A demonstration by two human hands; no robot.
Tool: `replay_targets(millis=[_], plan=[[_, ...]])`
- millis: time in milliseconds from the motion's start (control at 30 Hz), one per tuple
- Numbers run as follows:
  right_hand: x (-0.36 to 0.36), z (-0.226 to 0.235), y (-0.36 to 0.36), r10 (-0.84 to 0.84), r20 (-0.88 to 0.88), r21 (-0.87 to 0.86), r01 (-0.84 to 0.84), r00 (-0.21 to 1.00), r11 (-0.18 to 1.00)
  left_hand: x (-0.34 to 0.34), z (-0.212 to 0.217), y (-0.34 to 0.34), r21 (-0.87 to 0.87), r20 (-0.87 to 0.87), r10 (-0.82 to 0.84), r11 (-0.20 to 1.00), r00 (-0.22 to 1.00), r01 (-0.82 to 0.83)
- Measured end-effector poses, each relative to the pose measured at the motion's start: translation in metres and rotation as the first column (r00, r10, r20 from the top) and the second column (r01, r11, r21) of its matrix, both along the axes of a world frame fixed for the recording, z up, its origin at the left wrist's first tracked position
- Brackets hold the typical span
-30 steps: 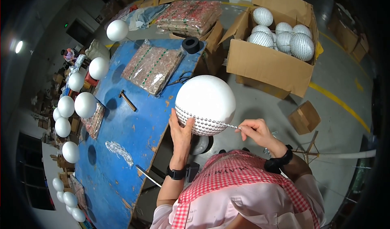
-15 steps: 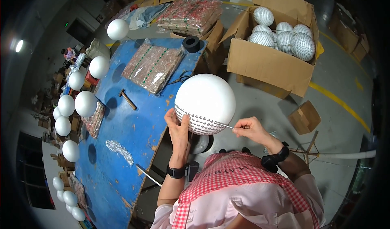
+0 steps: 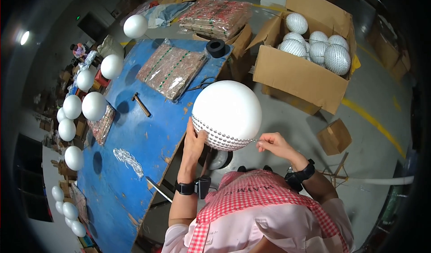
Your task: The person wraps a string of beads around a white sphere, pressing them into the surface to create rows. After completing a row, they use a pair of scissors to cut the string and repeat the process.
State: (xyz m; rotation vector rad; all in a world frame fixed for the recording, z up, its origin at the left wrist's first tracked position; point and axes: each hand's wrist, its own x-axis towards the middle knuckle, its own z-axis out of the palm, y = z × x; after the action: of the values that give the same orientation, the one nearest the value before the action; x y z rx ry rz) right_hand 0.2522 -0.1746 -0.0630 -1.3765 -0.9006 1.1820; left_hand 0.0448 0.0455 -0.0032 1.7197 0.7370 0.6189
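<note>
A large white foam ball [image 3: 228, 109] sits in front of me, its lower part covered with rows of small silver studs. My left hand [image 3: 194, 140] presses flat against the ball's lower left side and steadies it. My right hand [image 3: 272, 143] pinches the end of a thin string of silver beads [image 3: 251, 140] that runs onto the ball's lower right edge. Both wrists carry black bands. I wear a pink top with a red checked apron.
A blue worktable [image 3: 134, 131] lies to my left with packs of bead strips [image 3: 173, 68], a hammer [image 3: 141, 104] and a black tape roll [image 3: 216, 47]. Plain white balls [image 3: 93, 105] stand on rods along its far side. A cardboard box [image 3: 301, 73] holds several finished silver balls.
My right hand has drawn slightly away from the ball to the right, pulling the bead string taut. My left hand stays on the ball.
</note>
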Motion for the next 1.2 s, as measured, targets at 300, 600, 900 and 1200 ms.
replay_targets(millis=[300, 600, 900, 1200], plan=[[-0.004, 0.039, -0.004, -0.062, -0.046, 0.098, 0.067, 0.997, 0.993, 0.004, 0.018, -0.020, -0.236, 0.122, 0.295, 0.936, 0.948, -0.261], [-0.009, 0.059, 0.007, 0.109, 0.593, -0.197, 0.012, 0.798, 0.980, -0.007, 0.032, -0.032, 0.419, -0.170, 0.204, 0.901, 0.964, -0.117], [-0.020, 0.093, -0.010, -0.034, 0.136, 0.163, 0.011, 0.990, 0.987, -0.004, 0.029, -0.037, 0.145, -0.013, 0.268, 0.954, 0.963, -0.264], [-0.011, 0.059, -0.002, -0.102, 0.108, 0.143, 0.086, 0.989, 0.986, 0.001, 0.033, -0.044, -0.047, 0.168, 0.356, 0.934, 0.919, -0.353]])
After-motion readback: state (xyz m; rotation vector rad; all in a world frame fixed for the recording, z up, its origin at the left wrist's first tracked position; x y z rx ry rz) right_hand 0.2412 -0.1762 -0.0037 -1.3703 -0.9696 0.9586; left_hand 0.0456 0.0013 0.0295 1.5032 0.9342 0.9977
